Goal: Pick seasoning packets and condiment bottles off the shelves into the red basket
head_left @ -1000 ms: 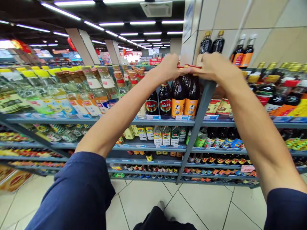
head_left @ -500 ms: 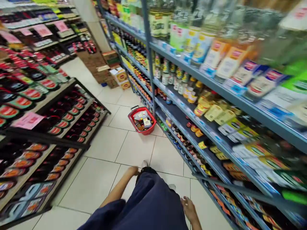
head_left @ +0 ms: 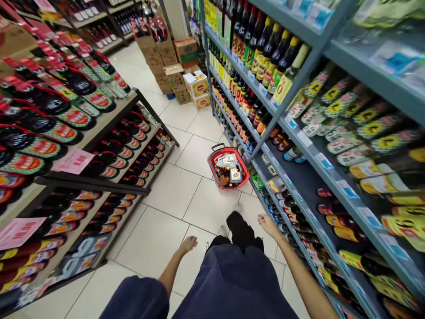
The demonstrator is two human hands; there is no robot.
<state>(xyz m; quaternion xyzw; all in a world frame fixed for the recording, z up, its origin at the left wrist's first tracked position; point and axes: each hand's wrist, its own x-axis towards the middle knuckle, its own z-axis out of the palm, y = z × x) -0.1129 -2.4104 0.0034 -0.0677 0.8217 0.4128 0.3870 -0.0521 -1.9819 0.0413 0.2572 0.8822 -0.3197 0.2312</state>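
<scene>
1. a supermarket aisle is running away ahead over a pale tiled floor (head_left: 172, 195); a long grey shelf unit (head_left: 299, 133) is lining the right side, and a lower display of dark jugs (head_left: 66, 115) is standing on the left; cardboard boxes (head_left: 186, 75) are sitting stacked at the far end
2. a red shopping basket (head_left: 228, 167) is resting on the floor just beside the foot of the grey shelf unit, ahead of the person and a little to the right; its long axis is lying roughly along the aisle, slightly angled, with the handle folded down at the far end; small packaged goods (head_left: 231, 168) are lying inside it
3. the right hand (head_left: 265, 221) is hanging low close to the bottom shelves, nearer to the basket than the other; the basket is lying forward and slightly left of its fingers, apart from them
4. the left hand (head_left: 188, 243) is hanging on the other side of the body, farther off; the basket is lying forward and to the right of it
5. both hands are holding nothing, fingers loosely spread and relaxed
</scene>
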